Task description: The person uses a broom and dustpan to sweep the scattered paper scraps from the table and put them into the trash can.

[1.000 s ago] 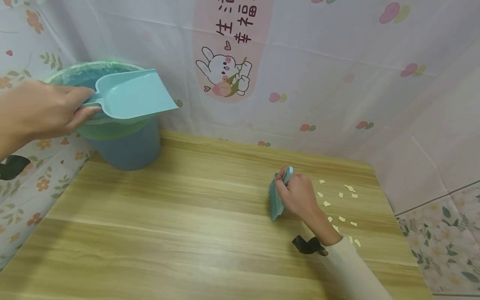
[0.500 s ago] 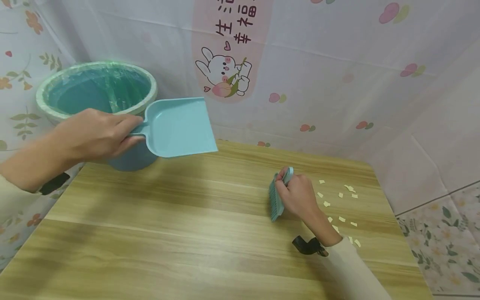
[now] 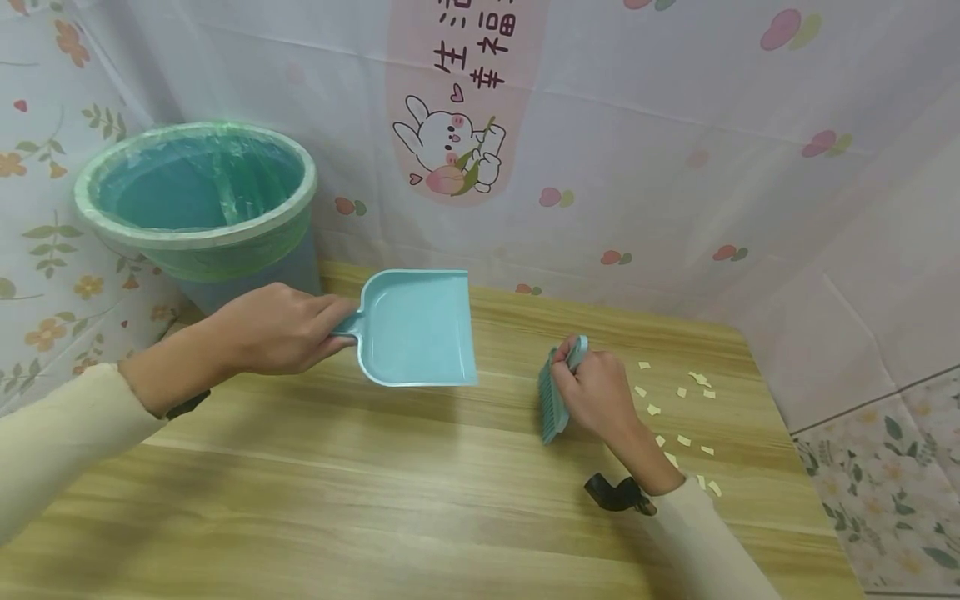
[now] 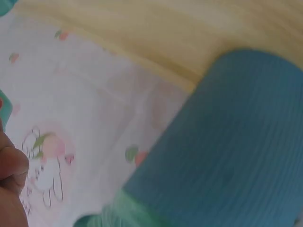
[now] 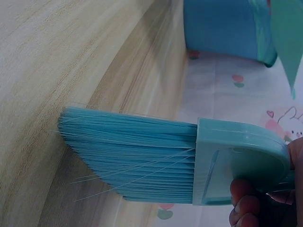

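My left hand grips the handle of a light blue dustpan, held above the table with its flat lip facing right. Nothing lies in the pan. In my right hand is a small blue hand brush, gripped by its handle, bristles toward the left. The right wrist view shows the brush bristles with their tips at the wooden surface. Several pale paper scraps lie scattered on the table to the right of that hand, a few of them partly covered by the forearm.
A blue bin with a green liner stands at the table's back left corner, behind my left hand. The wooden table ends at a printed cloth along the back. A tiled wall borders its right side.
My left hand has carried the dustpan from over the bin rightward and down over the table, and the pan has levelled. The right hand and brush have stayed in place.
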`<state>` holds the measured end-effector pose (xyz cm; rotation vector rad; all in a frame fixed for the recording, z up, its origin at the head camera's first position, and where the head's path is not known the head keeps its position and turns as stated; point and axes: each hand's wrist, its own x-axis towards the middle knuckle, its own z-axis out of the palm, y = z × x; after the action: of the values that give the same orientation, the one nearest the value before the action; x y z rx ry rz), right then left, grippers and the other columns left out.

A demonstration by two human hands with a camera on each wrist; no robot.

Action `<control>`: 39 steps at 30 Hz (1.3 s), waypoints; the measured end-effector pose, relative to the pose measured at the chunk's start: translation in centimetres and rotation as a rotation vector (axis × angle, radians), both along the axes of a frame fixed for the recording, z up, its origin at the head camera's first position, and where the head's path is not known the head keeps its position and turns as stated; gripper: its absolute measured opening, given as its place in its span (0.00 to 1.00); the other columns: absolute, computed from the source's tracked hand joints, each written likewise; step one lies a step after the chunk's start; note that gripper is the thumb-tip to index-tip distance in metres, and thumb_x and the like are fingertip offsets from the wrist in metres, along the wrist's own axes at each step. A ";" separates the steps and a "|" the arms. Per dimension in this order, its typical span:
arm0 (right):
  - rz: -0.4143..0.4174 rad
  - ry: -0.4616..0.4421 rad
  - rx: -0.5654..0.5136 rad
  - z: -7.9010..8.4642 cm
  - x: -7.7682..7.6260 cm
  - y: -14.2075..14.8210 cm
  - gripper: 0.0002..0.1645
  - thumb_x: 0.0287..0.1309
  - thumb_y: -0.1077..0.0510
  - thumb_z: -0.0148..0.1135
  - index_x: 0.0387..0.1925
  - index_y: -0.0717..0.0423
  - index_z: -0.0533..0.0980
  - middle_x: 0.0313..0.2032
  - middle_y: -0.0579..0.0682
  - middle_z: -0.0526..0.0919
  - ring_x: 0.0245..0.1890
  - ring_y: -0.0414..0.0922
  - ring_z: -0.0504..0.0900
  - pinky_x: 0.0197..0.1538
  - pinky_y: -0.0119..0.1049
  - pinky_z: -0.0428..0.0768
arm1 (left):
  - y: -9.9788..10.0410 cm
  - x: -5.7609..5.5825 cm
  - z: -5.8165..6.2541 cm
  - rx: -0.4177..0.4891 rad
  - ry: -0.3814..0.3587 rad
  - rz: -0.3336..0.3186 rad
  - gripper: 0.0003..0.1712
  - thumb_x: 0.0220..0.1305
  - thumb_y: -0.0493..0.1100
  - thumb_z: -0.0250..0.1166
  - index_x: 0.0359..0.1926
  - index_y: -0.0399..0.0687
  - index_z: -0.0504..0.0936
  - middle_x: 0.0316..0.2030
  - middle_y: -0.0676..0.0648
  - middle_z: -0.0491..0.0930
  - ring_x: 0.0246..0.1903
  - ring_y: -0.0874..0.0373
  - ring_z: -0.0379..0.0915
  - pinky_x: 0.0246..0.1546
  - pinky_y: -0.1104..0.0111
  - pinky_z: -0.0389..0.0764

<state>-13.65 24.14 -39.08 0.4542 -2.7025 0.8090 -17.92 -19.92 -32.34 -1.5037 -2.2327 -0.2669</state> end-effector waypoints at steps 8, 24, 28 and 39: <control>0.006 0.014 -0.002 -0.1 -0.1 -0.1 0.13 0.69 0.64 0.51 0.31 0.61 0.80 0.13 0.38 0.64 0.14 0.35 0.56 0.20 0.35 0.60 | 1.8 0.2 -3.2 -0.031 -0.101 -0.049 0.31 0.89 0.61 0.37 0.44 0.42 0.74 0.27 0.53 0.72 0.19 0.62 0.63 0.18 0.67 0.70; 0.006 0.034 -0.014 -0.3 -0.1 -0.1 0.12 0.68 0.64 0.52 0.31 0.59 0.80 0.13 0.38 0.65 0.14 0.34 0.58 0.20 0.36 0.62 | 6.6 -0.7 -9.2 -0.172 -0.176 -0.082 0.16 0.76 0.46 0.70 0.43 0.43 0.72 0.25 0.55 0.67 0.19 0.61 0.62 0.19 0.67 0.68; 0.007 0.032 -0.009 -0.3 -0.1 -0.1 0.12 0.68 0.64 0.52 0.31 0.60 0.80 0.13 0.38 0.65 0.14 0.35 0.58 0.20 0.36 0.61 | 7.6 -1.1 -10.0 -0.195 -0.208 -0.097 0.16 0.78 0.47 0.68 0.44 0.42 0.72 0.26 0.55 0.65 0.20 0.62 0.61 0.20 0.68 0.67; -0.004 0.022 -0.001 -0.3 -0.2 -0.3 0.12 0.68 0.64 0.52 0.32 0.60 0.80 0.13 0.39 0.65 0.14 0.37 0.60 0.21 0.36 0.62 | 8.9 -1.9 -11.2 -0.231 -0.232 -0.094 0.15 0.80 0.48 0.66 0.42 0.42 0.73 0.24 0.55 0.64 0.20 0.64 0.56 0.20 0.71 0.62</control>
<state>-13.81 23.84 -39.43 0.4543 -2.6824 0.7990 -19.86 -11.03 -43.56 -1.7811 -2.4459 -0.2288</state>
